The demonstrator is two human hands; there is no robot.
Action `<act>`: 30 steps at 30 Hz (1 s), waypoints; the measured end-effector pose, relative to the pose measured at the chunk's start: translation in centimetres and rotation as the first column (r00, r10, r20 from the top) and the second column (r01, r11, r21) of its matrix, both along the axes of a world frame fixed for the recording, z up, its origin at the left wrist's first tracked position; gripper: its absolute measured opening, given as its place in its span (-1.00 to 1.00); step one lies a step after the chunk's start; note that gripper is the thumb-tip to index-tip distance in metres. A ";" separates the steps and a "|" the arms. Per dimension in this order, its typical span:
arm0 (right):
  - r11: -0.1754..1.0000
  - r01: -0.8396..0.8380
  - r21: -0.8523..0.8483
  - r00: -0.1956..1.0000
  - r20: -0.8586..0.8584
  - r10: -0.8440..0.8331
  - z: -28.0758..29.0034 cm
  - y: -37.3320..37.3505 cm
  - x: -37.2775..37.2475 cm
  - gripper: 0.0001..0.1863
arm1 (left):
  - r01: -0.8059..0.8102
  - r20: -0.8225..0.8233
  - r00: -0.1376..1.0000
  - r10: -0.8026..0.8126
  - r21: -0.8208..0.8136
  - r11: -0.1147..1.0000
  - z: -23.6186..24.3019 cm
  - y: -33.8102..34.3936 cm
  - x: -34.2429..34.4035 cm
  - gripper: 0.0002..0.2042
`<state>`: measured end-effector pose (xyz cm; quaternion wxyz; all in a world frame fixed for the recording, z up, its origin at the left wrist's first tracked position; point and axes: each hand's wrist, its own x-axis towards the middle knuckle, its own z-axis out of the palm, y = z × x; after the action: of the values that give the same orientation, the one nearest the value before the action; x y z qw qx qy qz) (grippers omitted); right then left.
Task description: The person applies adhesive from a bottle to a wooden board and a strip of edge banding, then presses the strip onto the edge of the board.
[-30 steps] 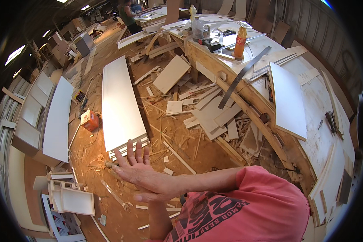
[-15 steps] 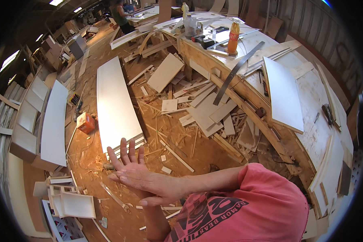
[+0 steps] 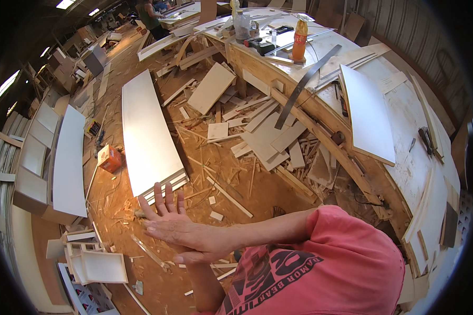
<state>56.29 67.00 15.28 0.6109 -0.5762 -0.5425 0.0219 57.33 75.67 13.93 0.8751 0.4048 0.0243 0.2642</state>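
My right hand [image 3: 165, 223] is held flat in front of my chest with its fingers spread, reaching in from the right on a bare forearm. It lies palm-down across my left hand [image 3: 190, 258], of which only an edge shows beneath it; the left forearm rises from the lower edge. Neither hand holds anything. Just beyond the fingertips, on the sawdust-covered floor, lies a stack of long white boards [image 3: 147, 136]. My pink shirt fills the lower right.
Wood offcuts and strips [image 3: 268, 139] litter the floor. A curved wooden workbench [image 3: 320, 121] at right carries a white panel [image 3: 368, 118], an orange bottle [image 3: 300, 39] and tools. An orange box [image 3: 109, 158], white cabinets [image 3: 52, 157] and a frame piece [image 3: 102, 265] sit at left. A person [image 3: 150, 16] stands far back.
My hands stay pressed together and have slid slightly against each other. My head has shifted, so the white boards and bench sit a little differently in view.
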 end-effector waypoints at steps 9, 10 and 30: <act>0.999 0.020 -0.046 0.993 -0.119 -0.026 -2.2 -4.1 -0.8 -0.34 | 0.004 0.023 1.000 -0.005 0.070 0.998 2.4 0.7 2.0 -0.19; 0.998 0.048 -0.036 0.992 -0.118 -0.052 -2.3 -4.6 -0.7 -0.34 | 0.034 0.030 0.999 -0.037 0.096 0.995 2.2 0.3 2.3 -0.19; 0.782 0.617 0.091 0.780 0.062 -0.623 0.0 -27.8 3.8 -0.30 | 0.411 -0.051 0.911 -0.409 0.059 0.910 -0.3 -30.1 8.4 -0.27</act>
<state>60.11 39.22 15.32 0.5782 -0.7024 -0.3498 -0.2235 65.70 45.56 13.63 0.8959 0.4357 -0.0537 0.0677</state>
